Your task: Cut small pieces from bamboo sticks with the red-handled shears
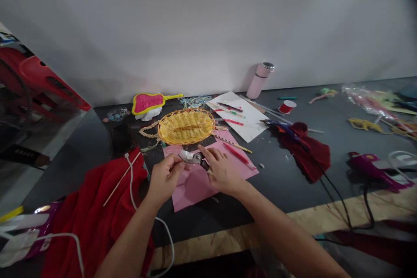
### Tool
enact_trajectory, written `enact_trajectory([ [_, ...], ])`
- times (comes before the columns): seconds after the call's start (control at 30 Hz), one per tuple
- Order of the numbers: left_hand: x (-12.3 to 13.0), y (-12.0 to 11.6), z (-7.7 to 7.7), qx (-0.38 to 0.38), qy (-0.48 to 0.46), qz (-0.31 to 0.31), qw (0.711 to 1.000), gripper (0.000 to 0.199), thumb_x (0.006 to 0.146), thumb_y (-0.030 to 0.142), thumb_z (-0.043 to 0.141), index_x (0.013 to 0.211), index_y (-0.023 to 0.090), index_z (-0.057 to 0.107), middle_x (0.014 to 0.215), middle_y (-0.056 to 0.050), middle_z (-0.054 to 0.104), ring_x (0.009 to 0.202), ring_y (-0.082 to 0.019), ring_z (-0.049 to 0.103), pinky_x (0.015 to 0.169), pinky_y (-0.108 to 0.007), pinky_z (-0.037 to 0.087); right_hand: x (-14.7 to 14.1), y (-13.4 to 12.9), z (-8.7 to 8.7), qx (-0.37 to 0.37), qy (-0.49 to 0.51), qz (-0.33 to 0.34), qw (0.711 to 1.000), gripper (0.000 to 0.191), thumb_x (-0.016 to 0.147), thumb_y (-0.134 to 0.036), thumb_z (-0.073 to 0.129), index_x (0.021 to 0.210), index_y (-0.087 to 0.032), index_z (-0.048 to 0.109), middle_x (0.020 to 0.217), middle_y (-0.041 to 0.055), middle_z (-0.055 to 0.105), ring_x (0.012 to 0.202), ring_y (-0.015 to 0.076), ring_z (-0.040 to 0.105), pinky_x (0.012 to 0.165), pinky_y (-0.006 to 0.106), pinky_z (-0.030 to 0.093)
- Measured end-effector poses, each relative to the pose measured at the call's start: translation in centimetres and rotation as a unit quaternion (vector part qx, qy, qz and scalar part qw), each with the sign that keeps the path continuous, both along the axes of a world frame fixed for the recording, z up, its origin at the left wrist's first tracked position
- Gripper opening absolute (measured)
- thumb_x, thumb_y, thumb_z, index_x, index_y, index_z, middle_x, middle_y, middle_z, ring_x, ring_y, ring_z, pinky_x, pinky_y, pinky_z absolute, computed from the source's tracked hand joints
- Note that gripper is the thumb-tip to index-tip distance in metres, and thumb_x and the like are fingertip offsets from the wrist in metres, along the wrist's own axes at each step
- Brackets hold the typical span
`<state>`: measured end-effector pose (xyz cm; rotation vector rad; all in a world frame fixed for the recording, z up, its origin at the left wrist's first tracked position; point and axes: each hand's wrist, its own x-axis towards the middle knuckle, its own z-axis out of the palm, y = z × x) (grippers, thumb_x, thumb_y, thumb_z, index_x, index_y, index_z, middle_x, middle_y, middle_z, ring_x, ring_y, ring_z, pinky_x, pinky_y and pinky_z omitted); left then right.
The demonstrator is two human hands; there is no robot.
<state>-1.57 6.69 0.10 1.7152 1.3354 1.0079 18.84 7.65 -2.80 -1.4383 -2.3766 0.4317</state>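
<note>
Over a sheet of pink paper (192, 193), my right hand (223, 170) is wrapped round the dark handles of small pruning shears (194, 157). Their metal blades point left. My left hand (167, 178) is closed in a pinch right beside the blade tips; whatever sits between its fingertips is too small to make out. Just beyond both hands lies an oval yellow wicker basket (187, 127) with a braided strand (148, 131) at its left end. A red pen (236, 153) rests on the pink paper, right of my right hand.
Red cloth (97, 208) with a white cable (132, 182) covers the left side. A pink bottle (259, 80), white board (243, 117) with pens, thread spool (287, 107), glue gun (283, 128) on dark red cloth (308, 152) and purple device (374, 169) lie right. A white partition (208, 39) stands behind.
</note>
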Motion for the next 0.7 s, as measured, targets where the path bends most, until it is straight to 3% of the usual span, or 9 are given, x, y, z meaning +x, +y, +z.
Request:
enact_trajectory([
  [0.13, -0.3, 0.0, 0.1, -0.034, -0.031, -0.027, 0.999, 0.020, 0.088, 0.030, 0.048, 0.080, 0.018, 0.062, 0.078, -0.003, 0.073, 0.066, -0.014, 0.063, 0.061, -0.023, 0.046, 0.1, -0.1, 0.4, -0.002, 0.004, 0.009, 1.000, 0.080, 0.072, -0.013, 0.046, 0.147, -0.020, 0.016, 0.130, 0.0129, 0.043, 0.116, 0.0260, 0.040, 0.094, 0.042, 0.036],
  [0.33, -0.5, 0.1, 0.0, -0.066, -0.025, -0.042, 0.997, 0.027, 0.089, 0.035, 0.047, 0.078, 0.016, 0.063, 0.074, -0.004, 0.072, 0.044, -0.008, 0.046, 0.044, -0.020, 0.033, 0.2, 0.2, 0.1, 0.006, 0.014, 0.013, 1.000, 0.080, 0.071, -0.012, 0.047, 0.146, -0.019, 0.020, 0.128, 0.0128, 0.047, 0.115, 0.0259, 0.042, 0.094, 0.042, 0.037],
  [0.6, -0.3, -0.1, 0.2, -0.037, -0.014, -0.033, 0.999, 0.023, 0.089, 0.034, 0.048, 0.078, 0.018, 0.061, 0.072, -0.003, 0.071, 0.058, -0.012, 0.058, 0.052, -0.020, 0.040, 0.6, 0.1, 0.9, 0.002, 0.025, 0.019, 0.999, 0.075, 0.071, -0.010, 0.048, 0.143, -0.022, 0.029, 0.114, 0.0101, 0.054, 0.100, 0.0225, 0.052, 0.088, 0.037, 0.042],
  [0.7, 0.0, -0.1, 0.0, -0.024, 0.001, -0.022, 0.999, 0.024, 0.089, 0.035, 0.047, 0.082, 0.018, 0.062, 0.074, -0.002, 0.071, 0.058, -0.012, 0.058, 0.054, -0.021, 0.042, 1.0, 0.3, 1.2, 0.016, 0.012, 0.019, 1.000, 0.071, 0.073, -0.011, 0.047, 0.141, -0.021, 0.031, 0.114, 0.0102, 0.054, 0.102, 0.0232, 0.051, 0.090, 0.038, 0.042],
])
